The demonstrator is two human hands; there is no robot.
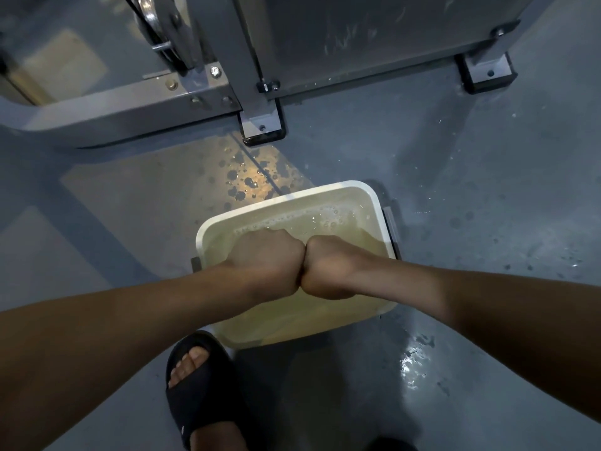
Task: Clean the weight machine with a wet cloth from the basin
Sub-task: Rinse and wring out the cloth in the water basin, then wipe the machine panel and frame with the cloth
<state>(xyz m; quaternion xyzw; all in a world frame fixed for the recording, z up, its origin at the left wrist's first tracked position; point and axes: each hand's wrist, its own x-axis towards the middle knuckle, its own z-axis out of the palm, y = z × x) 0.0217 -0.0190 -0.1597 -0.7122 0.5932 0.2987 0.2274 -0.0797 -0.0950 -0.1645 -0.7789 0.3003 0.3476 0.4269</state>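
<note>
A white rectangular basin of murky, soapy water sits on the grey floor in front of the weight machine. My left hand and my right hand are side by side in the water, fists pressed together with fingers curled downward. A yellowish cloth shows dimly under the surface below my hands, and both hands grip it. My fingertips are hidden by the water.
The machine's grey frame and its rubber-padded foot stand just beyond the basin. Water drops lie on the floor between them, and a wet patch shines at the right. My foot in a black sandal is just left of the basin's near edge.
</note>
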